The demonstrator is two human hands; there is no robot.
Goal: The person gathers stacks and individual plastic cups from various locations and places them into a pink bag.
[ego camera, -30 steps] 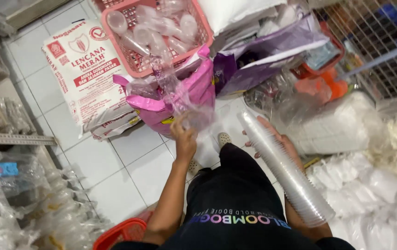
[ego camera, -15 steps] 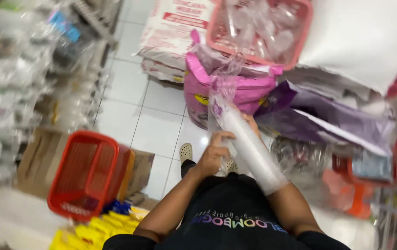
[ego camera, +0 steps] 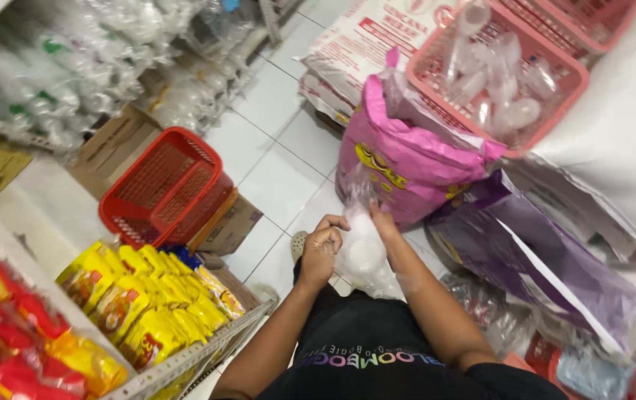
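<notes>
Right then, both hands worked the bagged stack of clear cups at centre frame: left hand curled closed on the plastic, right hand pressed along its side. Pink sack sat at one o'clock. Judged mid-bundling; a firm regrip seemed needed.

A red mesh basket sits on white floor tiles. The sack is pink with yellow print, the crate pink, the shelf packets yellow, the bag purple.
</notes>
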